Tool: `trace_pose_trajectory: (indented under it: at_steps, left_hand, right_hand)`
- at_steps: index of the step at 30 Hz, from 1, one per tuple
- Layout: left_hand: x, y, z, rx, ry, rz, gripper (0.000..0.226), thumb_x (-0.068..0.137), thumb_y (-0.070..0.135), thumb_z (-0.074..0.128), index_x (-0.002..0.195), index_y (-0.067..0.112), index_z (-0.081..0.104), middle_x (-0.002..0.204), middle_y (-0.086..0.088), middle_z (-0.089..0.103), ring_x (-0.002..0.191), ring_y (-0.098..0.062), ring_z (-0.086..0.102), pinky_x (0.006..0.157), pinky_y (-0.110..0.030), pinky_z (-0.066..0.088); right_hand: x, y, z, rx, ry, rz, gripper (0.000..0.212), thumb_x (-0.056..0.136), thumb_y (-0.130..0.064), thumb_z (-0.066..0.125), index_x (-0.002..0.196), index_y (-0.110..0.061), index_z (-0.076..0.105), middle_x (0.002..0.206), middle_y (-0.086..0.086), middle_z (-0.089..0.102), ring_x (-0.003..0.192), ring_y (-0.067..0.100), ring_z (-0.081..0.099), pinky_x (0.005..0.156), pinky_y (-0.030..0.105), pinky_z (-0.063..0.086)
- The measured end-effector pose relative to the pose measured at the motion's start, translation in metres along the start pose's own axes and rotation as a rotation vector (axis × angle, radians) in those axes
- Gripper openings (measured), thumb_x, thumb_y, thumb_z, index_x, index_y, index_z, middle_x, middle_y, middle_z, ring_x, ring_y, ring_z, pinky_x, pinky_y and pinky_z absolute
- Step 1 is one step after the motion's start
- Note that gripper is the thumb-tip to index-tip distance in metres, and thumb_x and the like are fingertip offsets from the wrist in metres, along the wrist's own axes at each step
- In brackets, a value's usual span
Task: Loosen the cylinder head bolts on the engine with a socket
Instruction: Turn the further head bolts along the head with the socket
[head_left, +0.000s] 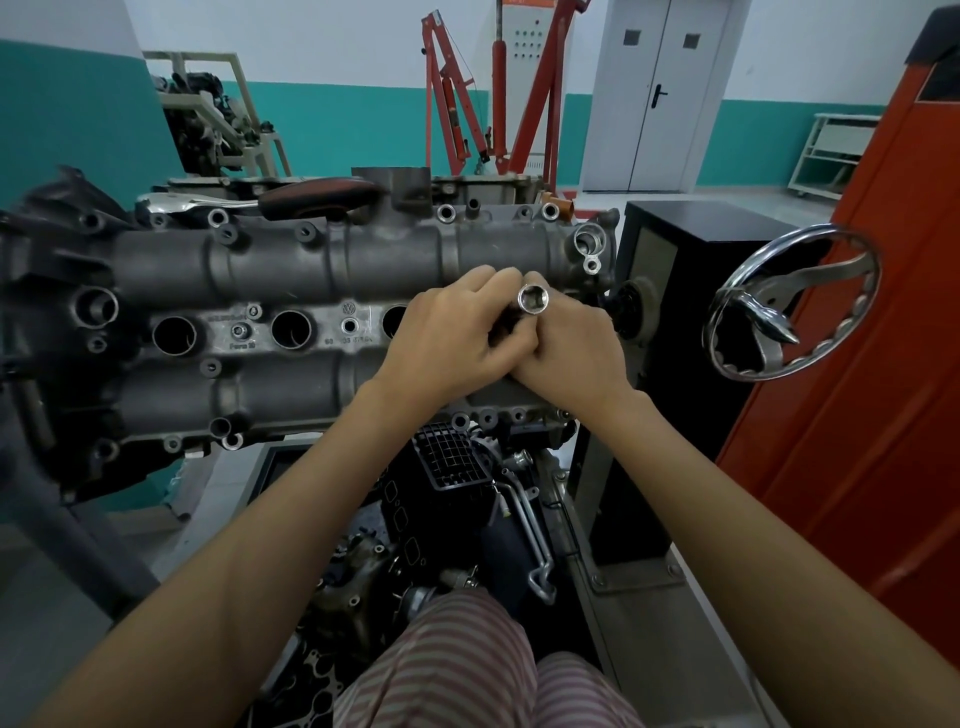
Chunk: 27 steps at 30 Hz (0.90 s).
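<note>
Gripping socket, hands hiding tool shaft

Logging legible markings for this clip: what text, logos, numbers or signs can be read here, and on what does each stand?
VW roundel logo: cast on the engine's cam cover, between the plug wells.
"Ford 10" or similar: stamped on the cover's centre strip; blurred, reading unsure.
Part number near: only scattered digits show; too blurred to quote.
Socket between the hands: no marking visible.
Grey cabinet by the red crane: top plate unreadable.
</note>
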<state>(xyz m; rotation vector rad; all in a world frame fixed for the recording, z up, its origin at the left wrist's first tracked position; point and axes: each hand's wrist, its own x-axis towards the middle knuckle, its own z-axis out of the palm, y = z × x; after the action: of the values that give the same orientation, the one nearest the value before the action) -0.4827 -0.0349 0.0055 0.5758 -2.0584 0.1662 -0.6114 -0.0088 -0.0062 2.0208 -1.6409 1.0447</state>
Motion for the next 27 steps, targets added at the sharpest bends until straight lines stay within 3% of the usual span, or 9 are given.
trace_pose_trajectory:
  at_steps: [3,7,10,13,16,19,22,24,27]
  left_hand:
    - [-0.0005,-0.0042,0.002,0.041,0.003,0.015,0.041,0.089,0.035,0.047,0.068,0.001,0.057,0.06,-0.008,0.055,0.051,-0.026,0.052,0.045,-0.035,0.042]
    - [-0.0003,-0.0055,0.0019,0.045,-0.004,0.009,0.049,0.089,0.043,0.045,0.067,0.001,0.057,0.059,-0.008,0.055,0.052,-0.024,0.052,0.047,-0.04,0.044]
    - [-0.0002,-0.0022,0.0013,0.013,0.004,0.024,0.035,0.085,0.036,0.046,0.068,0.005,0.048,0.061,-0.004,0.048,0.051,-0.022,0.046,0.045,-0.032,0.039]
    - [0.0001,-0.0001,0.0015,-0.002,0.007,0.002,0.026,0.081,0.031,0.045,0.071,0.008,0.045,0.065,0.002,0.042,0.051,-0.02,0.042,0.047,-0.027,0.035]
    - [-0.0001,-0.0012,0.0031,0.031,0.007,-0.012,0.031,0.082,0.032,0.044,0.07,0.005,0.05,0.063,-0.004,0.049,0.051,-0.023,0.046,0.046,-0.029,0.037]
    - [-0.0008,-0.0043,0.0042,0.042,0.011,0.002,0.039,0.086,0.034,0.044,0.067,0.001,0.055,0.058,-0.008,0.053,0.05,-0.026,0.05,0.045,-0.033,0.041]
    - [-0.0009,-0.0055,0.0042,0.033,0.019,-0.019,0.048,0.086,0.038,0.044,0.063,-0.002,0.057,0.054,-0.011,0.053,0.048,-0.028,0.05,0.046,-0.039,0.043]
    - [-0.0005,-0.0053,0.0037,0.035,0.008,-0.02,0.051,0.087,0.041,0.042,0.065,-0.002,0.058,0.055,-0.011,0.055,0.05,-0.028,0.052,0.048,-0.041,0.044]
    - [-0.0001,-0.0042,0.0019,0.01,-0.021,-0.015,0.052,0.087,0.044,0.04,0.076,-0.002,0.06,0.067,-0.011,0.059,0.059,-0.027,0.056,0.054,-0.043,0.046]
  right_hand:
    - [-0.0001,-0.0014,-0.0015,0.014,0.051,-0.007,0.047,0.07,-0.045,0.031,0.075,-0.011,0.062,0.059,0.005,0.06,0.053,0.018,0.048,0.045,0.021,0.021]
    - [-0.0005,-0.0003,-0.0021,0.012,0.051,-0.007,0.032,0.075,-0.033,0.045,0.074,-0.012,0.068,0.06,0.006,0.063,0.055,0.025,0.055,0.052,0.023,0.023]
    - [-0.0002,0.0029,0.0003,-0.04,0.022,0.002,0.013,0.079,-0.023,0.055,0.077,-0.011,0.061,0.056,0.001,0.054,0.053,0.024,0.054,0.047,0.024,0.021]
    - [0.0005,0.0013,0.0009,-0.007,-0.023,0.01,0.016,0.078,-0.027,0.047,0.083,-0.012,0.044,0.055,-0.012,0.038,0.047,0.016,0.041,0.043,0.02,0.024]
    - [0.0009,0.0011,0.0011,0.001,-0.037,0.028,0.018,0.079,-0.026,0.048,0.082,-0.015,0.033,0.053,-0.014,0.033,0.046,0.013,0.037,0.043,0.02,0.024]
    - [0.0014,0.0006,-0.0004,-0.046,-0.051,0.039,0.017,0.076,-0.033,0.044,0.076,-0.017,0.048,0.054,-0.007,0.045,0.05,0.012,0.037,0.045,0.021,0.02]
    - [0.0007,-0.001,-0.0035,0.004,-0.01,0.043,0.029,0.072,-0.034,0.045,0.07,-0.013,0.065,0.06,0.005,0.06,0.054,0.017,0.044,0.051,0.025,0.023]
    - [-0.0003,-0.0011,-0.0039,-0.002,-0.006,0.03,0.029,0.073,-0.032,0.045,0.073,-0.013,0.067,0.063,0.006,0.063,0.058,0.023,0.054,0.053,0.025,0.026]
    - [-0.0003,0.0002,-0.0027,0.002,0.013,0.011,0.017,0.076,-0.026,0.054,0.07,-0.013,0.064,0.057,-0.001,0.057,0.057,0.023,0.054,0.046,0.022,0.022]
